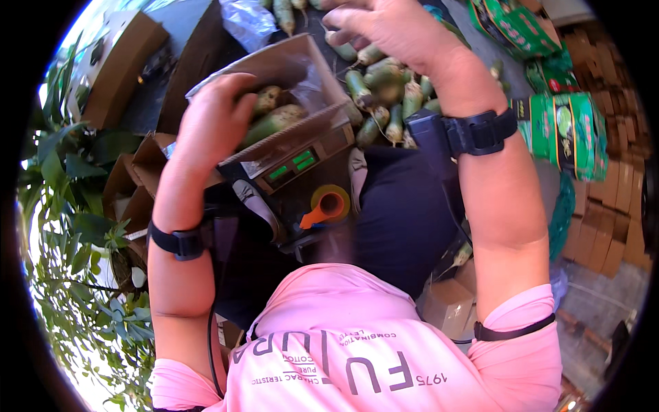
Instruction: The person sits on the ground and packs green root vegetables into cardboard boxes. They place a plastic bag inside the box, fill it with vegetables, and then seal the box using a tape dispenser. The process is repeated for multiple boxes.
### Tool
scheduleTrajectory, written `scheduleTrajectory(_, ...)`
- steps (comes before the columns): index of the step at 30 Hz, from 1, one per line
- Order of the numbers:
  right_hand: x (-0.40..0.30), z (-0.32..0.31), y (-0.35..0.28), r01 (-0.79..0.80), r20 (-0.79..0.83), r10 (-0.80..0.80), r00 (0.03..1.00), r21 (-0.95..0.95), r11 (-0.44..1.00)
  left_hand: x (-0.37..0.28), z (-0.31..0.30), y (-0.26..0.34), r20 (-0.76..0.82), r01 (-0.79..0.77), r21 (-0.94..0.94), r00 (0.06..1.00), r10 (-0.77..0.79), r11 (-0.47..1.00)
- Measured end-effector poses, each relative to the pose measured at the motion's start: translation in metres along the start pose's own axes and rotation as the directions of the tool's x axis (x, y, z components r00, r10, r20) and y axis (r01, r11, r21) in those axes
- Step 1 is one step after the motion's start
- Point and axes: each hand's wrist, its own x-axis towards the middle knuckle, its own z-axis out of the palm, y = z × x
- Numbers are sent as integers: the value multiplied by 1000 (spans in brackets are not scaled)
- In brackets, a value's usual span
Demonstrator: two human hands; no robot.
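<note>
My left hand (213, 121) is over the left side of a cardboard box (329, 69), its thumb and fingers apart with nothing seen between them. It hides that wall of the box, so contact is unclear. Inside lie a few green radishes (275, 121) and a clear plastic liner (309, 87). Under the box is a digital scale (332, 147) with lit green displays. My right hand (378, 28) hovers at the top, fingers apart and partly cut off by the picture's edge, above a heap of green radishes (394, 85). I see nothing held in it.
A tape roll with an orange dispenser (327, 206) lies between my feet. Green printed bags (564, 131) stand at right, near stacked cardboard (597, 226). Open cartons (123, 177) and leafy plants (64, 170) are at left. A clear plastic bag (249, 23) lies beyond the box.
</note>
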Motion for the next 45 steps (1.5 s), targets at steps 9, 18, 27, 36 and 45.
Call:
scheduleTrajectory(9,-251,-107,217,-142,-475,533,701,639,756,-7,-36,-82,-176,309,-542,867,-466,781)
scheduleTrajectory(18,-529,126,445,-432,-53,995,87,898,86,-38,-42,-173,120,691,-570,605,-787,445)
scheduleTrajectory(27,-529,185,521,-850,-282,876,392,252,462,-32,-55,-306,353,804,-527,504,-788,277)
scheduleTrajectory(36,-517,118,466,-4,-298,943,-148,954,301,-55,-58,-283,355,836,-517,404,-843,183)
scheduleTrajectory(45,-491,88,489,50,-65,987,146,997,58,-68,-65,-279,404,862,-485,369,-837,146)
